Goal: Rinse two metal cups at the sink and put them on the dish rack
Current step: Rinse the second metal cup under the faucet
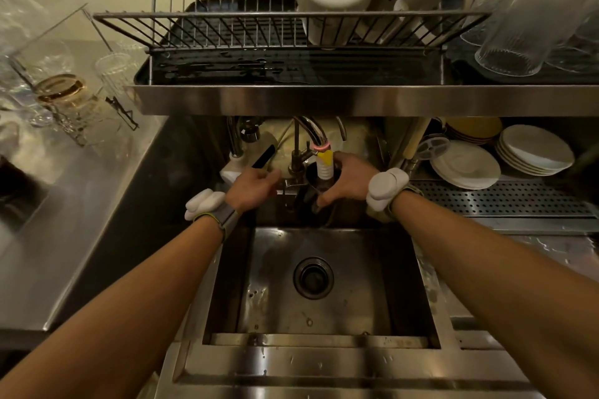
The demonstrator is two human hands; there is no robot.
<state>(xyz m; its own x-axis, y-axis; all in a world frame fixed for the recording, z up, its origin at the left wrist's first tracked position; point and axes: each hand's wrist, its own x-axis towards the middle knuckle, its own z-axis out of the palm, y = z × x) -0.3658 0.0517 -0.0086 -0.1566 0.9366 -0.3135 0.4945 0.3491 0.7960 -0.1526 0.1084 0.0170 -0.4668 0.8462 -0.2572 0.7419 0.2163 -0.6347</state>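
The task looks early: the right hand (346, 178) is wrapped around a dark metal cup (316, 191) held under the tap nozzle (324, 165) at the far end of the sink (402, 285). The left hand (254, 185) is curled at the tap lever. No metal cup shows on the dish rack (227, 32), and the second cup is not visible.

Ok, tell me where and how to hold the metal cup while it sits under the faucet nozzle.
Grip the metal cup around its side wall, coming from the right, as the right hand does. The white nozzle reaches down into the cup's open mouth, so the rim and top are blocked. The left hand rests at the tap handle, so that side is taken.
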